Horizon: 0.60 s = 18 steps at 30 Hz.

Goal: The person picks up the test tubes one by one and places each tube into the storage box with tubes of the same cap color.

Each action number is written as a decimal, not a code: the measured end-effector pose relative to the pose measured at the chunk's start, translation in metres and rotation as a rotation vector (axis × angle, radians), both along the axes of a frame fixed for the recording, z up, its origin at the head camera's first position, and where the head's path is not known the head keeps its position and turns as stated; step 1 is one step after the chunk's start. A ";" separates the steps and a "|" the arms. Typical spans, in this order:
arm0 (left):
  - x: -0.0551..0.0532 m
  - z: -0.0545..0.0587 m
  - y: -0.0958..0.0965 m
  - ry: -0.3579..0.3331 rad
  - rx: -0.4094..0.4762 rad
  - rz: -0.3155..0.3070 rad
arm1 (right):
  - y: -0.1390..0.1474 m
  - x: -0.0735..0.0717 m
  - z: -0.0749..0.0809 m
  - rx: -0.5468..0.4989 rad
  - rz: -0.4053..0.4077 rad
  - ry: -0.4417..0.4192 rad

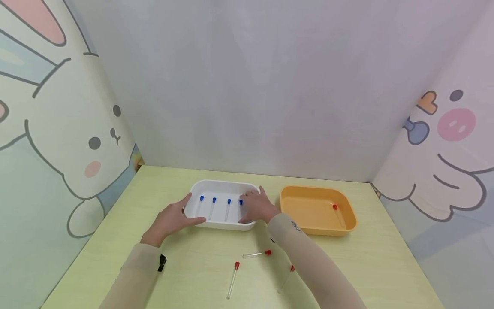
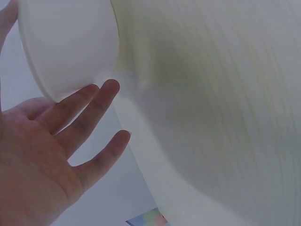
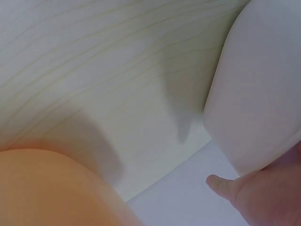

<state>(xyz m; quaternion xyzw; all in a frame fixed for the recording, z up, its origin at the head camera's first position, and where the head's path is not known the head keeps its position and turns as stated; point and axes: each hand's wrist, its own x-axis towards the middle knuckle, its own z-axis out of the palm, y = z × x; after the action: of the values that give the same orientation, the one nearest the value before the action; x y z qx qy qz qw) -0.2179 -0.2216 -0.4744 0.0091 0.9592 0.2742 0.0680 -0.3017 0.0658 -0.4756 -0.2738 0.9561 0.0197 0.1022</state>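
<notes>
In the head view, a white tray (image 1: 221, 225) holds several blue-capped test tubes in a row, among them one test tube (image 1: 227, 210). My left hand (image 1: 175, 218) grips the tray's left end, thumb at the front rim and fingers along the end wall. The left wrist view has its fingertips (image 2: 110, 85) against the tray's outer wall (image 2: 75, 47). Reaching over the right rim, my right hand (image 1: 256, 206) is inside the tray, beside the rightmost blue cap (image 1: 241, 202). It hides that tube's body; I cannot tell whether its fingers pinch the tube.
An orange tray (image 1: 305, 206) stands to the right, with a red-capped test tube (image 1: 338, 214) in it. On the table in front lie three more red-capped tubes: one upright in view (image 1: 232, 281), one crosswise (image 1: 254, 255), one by the right sleeve (image 1: 286, 279).
</notes>
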 end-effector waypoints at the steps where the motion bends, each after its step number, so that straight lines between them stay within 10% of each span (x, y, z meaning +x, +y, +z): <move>1: 0.000 0.000 0.000 -0.001 0.002 -0.004 | 0.000 0.000 0.000 -0.002 -0.002 -0.002; 18: 0.000 0.000 0.001 -0.011 0.000 0.004 | 0.001 -0.003 -0.007 -0.022 -0.009 -0.009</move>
<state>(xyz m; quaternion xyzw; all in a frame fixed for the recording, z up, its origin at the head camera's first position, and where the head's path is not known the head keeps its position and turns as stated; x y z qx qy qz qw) -0.2179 -0.2201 -0.4743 0.0056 0.9588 0.2745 0.0725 -0.3048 0.0671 -0.4827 -0.2705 0.9571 0.0075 0.1038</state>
